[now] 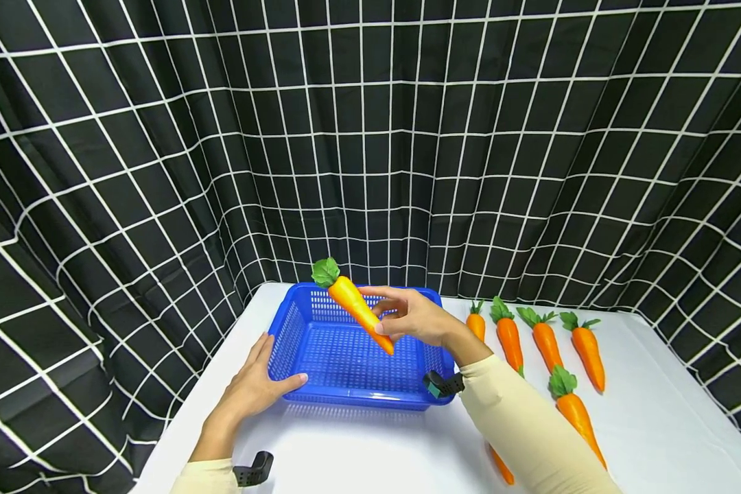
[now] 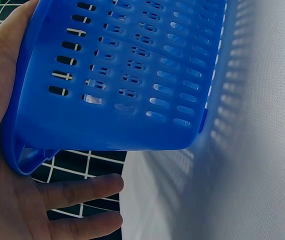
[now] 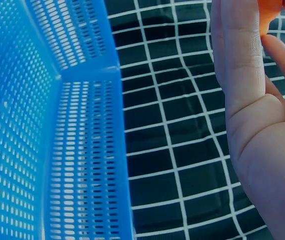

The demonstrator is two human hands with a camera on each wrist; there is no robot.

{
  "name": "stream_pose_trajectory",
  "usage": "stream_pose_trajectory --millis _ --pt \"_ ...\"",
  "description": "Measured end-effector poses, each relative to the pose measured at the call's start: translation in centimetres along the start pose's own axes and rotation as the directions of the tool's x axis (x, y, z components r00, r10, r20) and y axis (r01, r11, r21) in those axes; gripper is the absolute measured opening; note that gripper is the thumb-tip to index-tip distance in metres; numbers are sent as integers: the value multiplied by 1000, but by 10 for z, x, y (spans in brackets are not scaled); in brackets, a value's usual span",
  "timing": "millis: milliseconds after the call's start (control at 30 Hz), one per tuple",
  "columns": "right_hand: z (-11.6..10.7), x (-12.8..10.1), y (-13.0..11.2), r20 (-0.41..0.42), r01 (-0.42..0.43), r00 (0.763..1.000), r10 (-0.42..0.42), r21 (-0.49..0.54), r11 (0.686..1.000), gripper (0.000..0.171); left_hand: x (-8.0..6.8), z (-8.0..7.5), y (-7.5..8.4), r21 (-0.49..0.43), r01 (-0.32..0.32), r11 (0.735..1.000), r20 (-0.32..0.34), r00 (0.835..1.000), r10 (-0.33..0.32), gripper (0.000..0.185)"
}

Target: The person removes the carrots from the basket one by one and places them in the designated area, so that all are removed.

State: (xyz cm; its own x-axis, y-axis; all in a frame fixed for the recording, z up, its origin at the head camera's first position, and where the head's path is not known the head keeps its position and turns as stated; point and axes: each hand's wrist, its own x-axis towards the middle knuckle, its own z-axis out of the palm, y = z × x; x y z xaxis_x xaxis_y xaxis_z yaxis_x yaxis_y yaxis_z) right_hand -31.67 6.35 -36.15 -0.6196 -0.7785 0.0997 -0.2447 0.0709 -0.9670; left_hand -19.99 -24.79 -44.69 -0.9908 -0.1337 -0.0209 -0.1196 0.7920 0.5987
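My right hand (image 1: 416, 315) pinches an orange toy carrot (image 1: 350, 299) near its pointed end, between thumb and fingers. The carrot is held slanted over a blue plastic basket (image 1: 370, 396), its green leaves up and to the left. In the right wrist view only a bit of the orange carrot (image 3: 268, 12) shows between the fingers. My left hand (image 1: 256, 381) rests against the basket's near left corner, thumb on the front rim and fingers straight along the left side. Two straight fingers (image 2: 85, 192) reach past the basket wall in the left wrist view.
Several more carrots (image 1: 589, 357) lie on the white table (image 1: 654, 412) to the right of the basket. Another carrot (image 1: 500, 465) is partly hidden by my right sleeve (image 1: 519, 425). A black curtain (image 1: 383, 171) with a white grid stands behind and beside the table.
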Motion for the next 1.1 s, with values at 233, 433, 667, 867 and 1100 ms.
stream_pose_trajectory --millis 233,433,667,867,1100 --pt "-6 -24 -2 -40 71 997 -72 -24 997 64 1 2 0 1 -7 1000 -1 1000 7 120" --pt "-14 -45 -2 -94 83 992 -82 6 997 63 1 2 0 -7 -21 1000 -2 1000 21 120" --pt "-20 -67 -7 -170 124 978 -118 22 992 65 -1 0 -1 -17 -29 999 -5 1000 29 119" --pt "-23 -86 -9 -239 150 961 -142 14 989 65 0 0 -2 -13 -42 999 0 999 42 122" --pt "-28 -106 -7 -293 182 941 -171 10 983 65 -1 -1 -2 -11 -42 999 4 999 42 123"
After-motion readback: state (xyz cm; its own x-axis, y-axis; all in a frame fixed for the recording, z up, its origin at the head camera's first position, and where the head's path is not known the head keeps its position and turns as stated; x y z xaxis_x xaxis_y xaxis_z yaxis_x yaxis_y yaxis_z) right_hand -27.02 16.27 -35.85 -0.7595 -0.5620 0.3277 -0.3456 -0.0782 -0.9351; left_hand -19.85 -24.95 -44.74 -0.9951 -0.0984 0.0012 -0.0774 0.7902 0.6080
